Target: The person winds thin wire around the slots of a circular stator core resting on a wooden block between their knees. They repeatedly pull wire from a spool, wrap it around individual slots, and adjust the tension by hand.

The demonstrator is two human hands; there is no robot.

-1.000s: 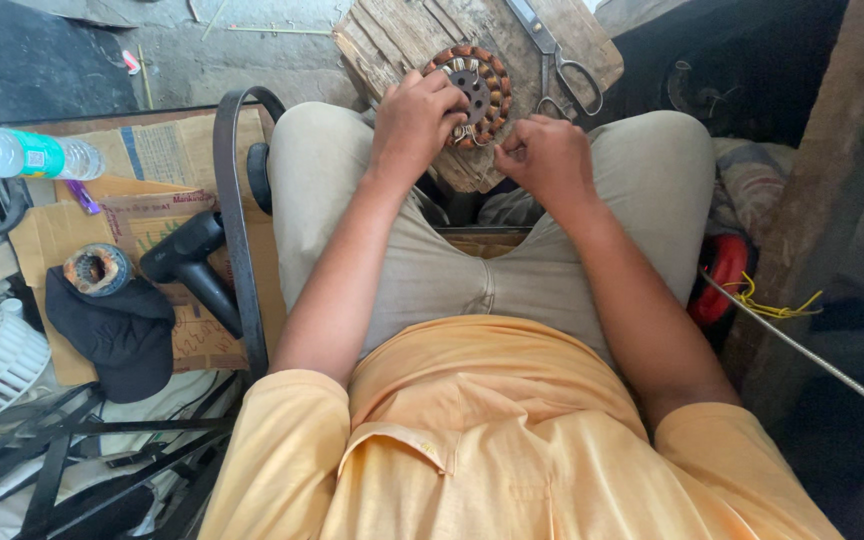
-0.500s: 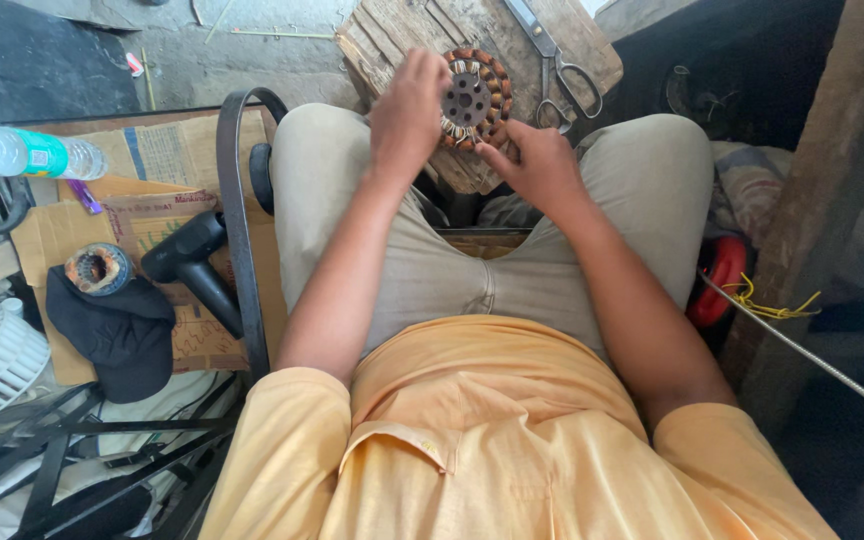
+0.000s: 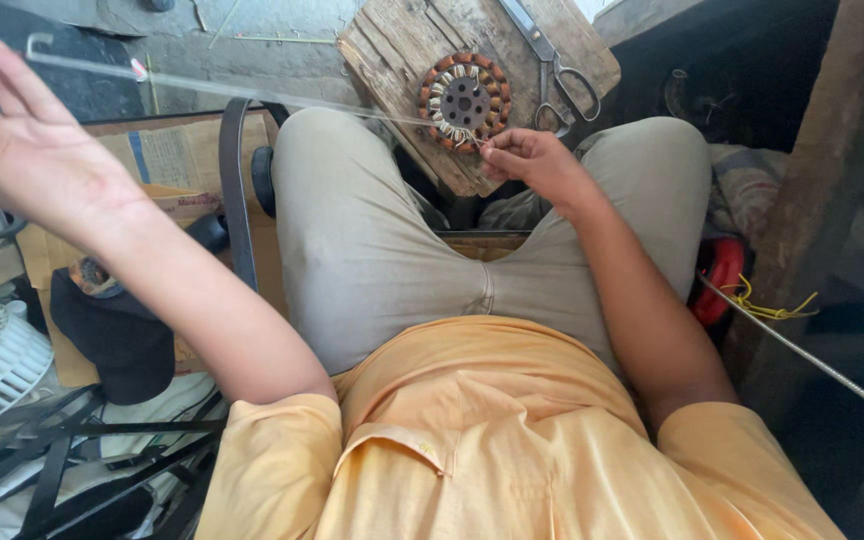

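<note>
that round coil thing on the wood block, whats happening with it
A seated person is working on a round wound stator that lies on a worn wooden block in front of their knees. The right hand pinches at its near edge, while the left hand is flung out wide, drawing a thin taut thread from the coil. Scissors lie beside it on the block.

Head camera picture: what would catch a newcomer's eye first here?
Most striking is the round copper-wound coil ring lying on a worn wooden board beyond the person's knees. A thin cord stretches taut from it to the left hand, raised far out at the upper left, while the right hand pinches at the ring's edge. Scissors lie on the board beside it.
</note>
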